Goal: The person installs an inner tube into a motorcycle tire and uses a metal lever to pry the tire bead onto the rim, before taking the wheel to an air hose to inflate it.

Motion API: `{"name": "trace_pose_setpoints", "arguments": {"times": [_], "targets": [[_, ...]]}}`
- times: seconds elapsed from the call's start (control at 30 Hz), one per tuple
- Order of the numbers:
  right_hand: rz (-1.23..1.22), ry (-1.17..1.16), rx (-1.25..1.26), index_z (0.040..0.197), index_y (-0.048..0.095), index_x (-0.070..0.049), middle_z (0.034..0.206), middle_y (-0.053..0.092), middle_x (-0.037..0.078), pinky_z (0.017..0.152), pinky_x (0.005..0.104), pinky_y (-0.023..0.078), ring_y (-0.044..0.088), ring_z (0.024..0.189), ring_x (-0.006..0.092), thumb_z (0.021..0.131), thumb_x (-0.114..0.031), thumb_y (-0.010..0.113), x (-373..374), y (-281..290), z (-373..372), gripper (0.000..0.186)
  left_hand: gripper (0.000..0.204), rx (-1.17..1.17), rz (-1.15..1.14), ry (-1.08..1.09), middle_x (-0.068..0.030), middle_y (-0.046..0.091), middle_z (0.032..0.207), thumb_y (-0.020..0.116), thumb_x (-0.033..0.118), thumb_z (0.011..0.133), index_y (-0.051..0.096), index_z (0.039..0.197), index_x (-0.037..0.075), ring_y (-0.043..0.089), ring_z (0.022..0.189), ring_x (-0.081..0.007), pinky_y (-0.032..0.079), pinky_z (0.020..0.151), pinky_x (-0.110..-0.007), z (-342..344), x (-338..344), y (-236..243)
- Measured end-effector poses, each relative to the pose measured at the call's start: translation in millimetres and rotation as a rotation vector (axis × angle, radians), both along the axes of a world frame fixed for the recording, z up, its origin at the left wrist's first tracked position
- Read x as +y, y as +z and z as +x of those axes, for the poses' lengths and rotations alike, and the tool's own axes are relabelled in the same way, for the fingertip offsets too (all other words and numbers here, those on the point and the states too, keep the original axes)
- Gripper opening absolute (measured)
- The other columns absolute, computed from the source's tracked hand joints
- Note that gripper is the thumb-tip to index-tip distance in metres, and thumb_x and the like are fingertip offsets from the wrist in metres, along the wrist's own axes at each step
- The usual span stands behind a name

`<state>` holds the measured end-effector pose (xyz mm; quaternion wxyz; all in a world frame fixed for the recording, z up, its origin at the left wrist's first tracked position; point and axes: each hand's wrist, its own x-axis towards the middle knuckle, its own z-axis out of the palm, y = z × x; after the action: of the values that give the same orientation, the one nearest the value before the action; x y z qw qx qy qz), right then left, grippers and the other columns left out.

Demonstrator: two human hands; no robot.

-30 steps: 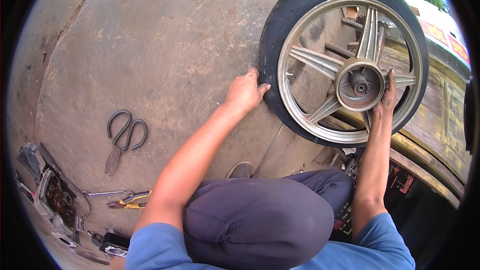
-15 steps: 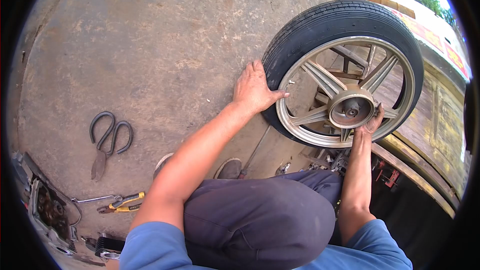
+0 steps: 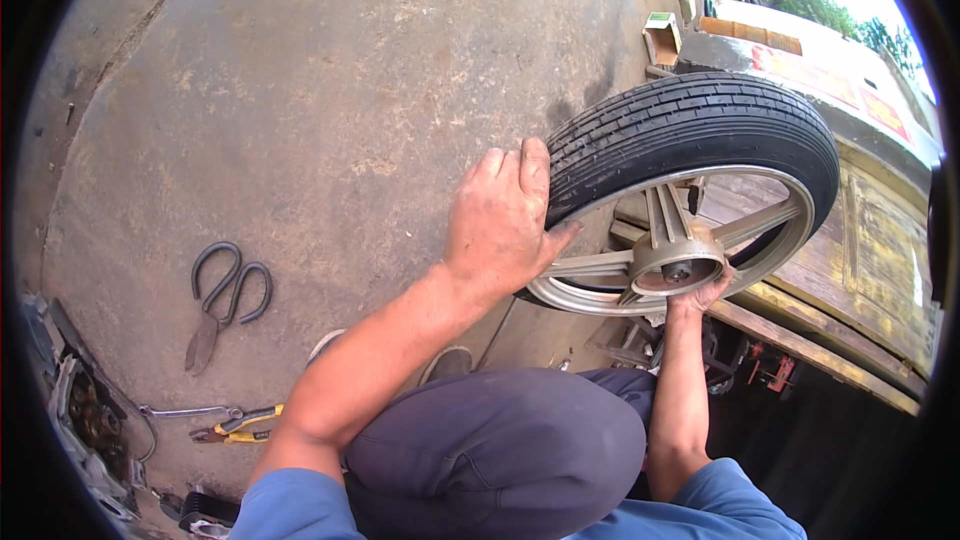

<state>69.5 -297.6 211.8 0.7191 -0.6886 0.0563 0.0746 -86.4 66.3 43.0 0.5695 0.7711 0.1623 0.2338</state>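
Observation:
A spoked metal motorcycle wheel [image 3: 665,213] with a black grooved tyre [image 3: 690,118] is held up, tilted, ahead of me to the right. My left hand [image 3: 500,220] grips the tyre's left side, fingers over the tread and thumb along the sidewall by the rim. My right hand [image 3: 702,295] holds the wheel low at its hub [image 3: 680,265]; some of its fingers are hidden behind the hub. Between the spokes, parts of what lies behind show through.
Black-handled shears [image 3: 222,302] lie on the concrete floor to the left. Nearer are a wrench [image 3: 190,411], yellow-handled pliers [image 3: 238,426] and a metal engine part [image 3: 92,418]. A worn wooden bench [image 3: 850,250] stands at right; a small open box [image 3: 661,40] sits beyond the wheel.
The wheel has tipped, showing more tread and a narrower rim face, and its top sits lower. Both hands have moved slightly left with it, still holding on.

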Motion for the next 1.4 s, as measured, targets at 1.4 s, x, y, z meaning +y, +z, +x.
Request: {"name": "trace_pose_setpoints", "arguments": {"times": [1.4], "targets": [[-1.275,0.401,-0.801,0.107,0.07,0.0,0.091,0.073,0.02,0.08,0.0342,0.058,0.074,0.086,0.0316,0.085,-0.038,0.084,295.4,76.7,78.4,0.046,0.051,-0.049,-0.9,-0.431,-0.0146,0.07,0.114,0.051,0.049,0.108,0.061,0.125,0.001,0.07,0.101,-0.0223,0.057,0.081,-0.035,113.4,51.7,135.5]]}}
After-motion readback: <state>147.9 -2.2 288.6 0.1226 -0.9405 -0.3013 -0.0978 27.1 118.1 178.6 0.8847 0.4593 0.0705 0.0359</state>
